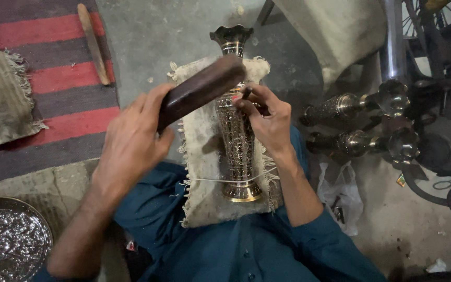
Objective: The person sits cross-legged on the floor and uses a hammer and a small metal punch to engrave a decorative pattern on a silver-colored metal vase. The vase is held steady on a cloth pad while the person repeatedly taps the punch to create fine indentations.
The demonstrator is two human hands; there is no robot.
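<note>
So we've got the vase lying on a frayed cloth across our lap, foot toward us at 6 o'clock, fluted mouth pointing to 12. A thin cord crosses the cloth just above the foot.

Right hand is pinched shut on a small chisel, tip on the engraved body. Left hand is wrapped tight around a dark wooden mallet, raised over the chisel at about 11 o'clock.

What worries us: the vase is round and only resting on soft cloth, so an off-centre hit could roll it and skate the chisel across the pattern. And those fingers sit right beside the strike point.

Further out at 3 o'clock, two more vases lie on the floor.
</note>
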